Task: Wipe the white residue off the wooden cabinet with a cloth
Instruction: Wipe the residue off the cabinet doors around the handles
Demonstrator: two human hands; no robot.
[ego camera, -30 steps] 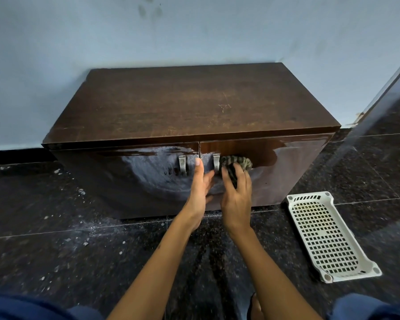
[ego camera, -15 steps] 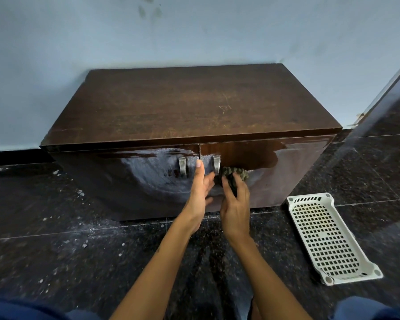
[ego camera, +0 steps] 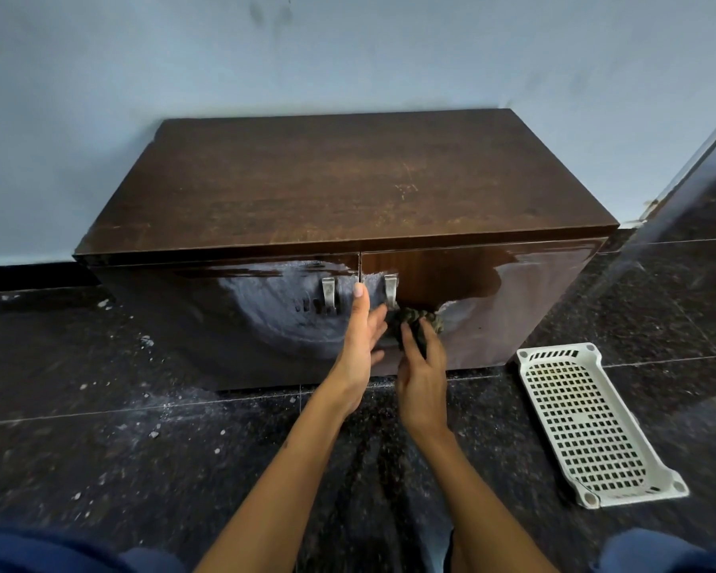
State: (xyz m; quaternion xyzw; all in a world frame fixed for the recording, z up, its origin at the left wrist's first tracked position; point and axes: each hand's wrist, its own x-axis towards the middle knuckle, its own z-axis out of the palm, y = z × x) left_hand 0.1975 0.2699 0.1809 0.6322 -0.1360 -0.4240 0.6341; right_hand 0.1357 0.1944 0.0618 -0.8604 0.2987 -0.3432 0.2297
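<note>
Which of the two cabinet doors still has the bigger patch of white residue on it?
The left door: a broad white smear spreads around its handle. The right door looks mostly dark and glossy.

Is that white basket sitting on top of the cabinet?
No, the basket lies on the dark floor to the right of the cabinet, whose top is bare.

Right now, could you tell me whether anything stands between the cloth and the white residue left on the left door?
Yes: the left hand rests flat at the door seam, between the dark patterned cloth and the white residue; the left metal handle sits within it.
</note>
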